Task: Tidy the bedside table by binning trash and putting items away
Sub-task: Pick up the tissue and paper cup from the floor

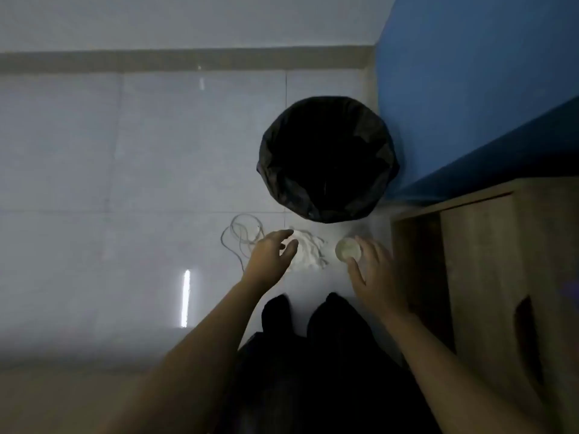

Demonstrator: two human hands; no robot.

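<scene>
A round bin lined with a black bag (327, 158) stands on the pale tiled floor. In front of it lie a crumpled white tissue (308, 250) and a coiled white cable (242, 234). My left hand (272, 256) hovers over the tissue's left edge with relaxed fingers, holding nothing. My right hand (372, 267) holds a small clear plastic cup (347, 249) from its right side, thumb and fingers round it. The image is dim and blurred.
A wooden bedside table (507, 277) stands at the right, next to a blue wall (476, 89). My dark-clothed legs and feet (313, 324) are below the hands. Tiled floor stretches away on the left.
</scene>
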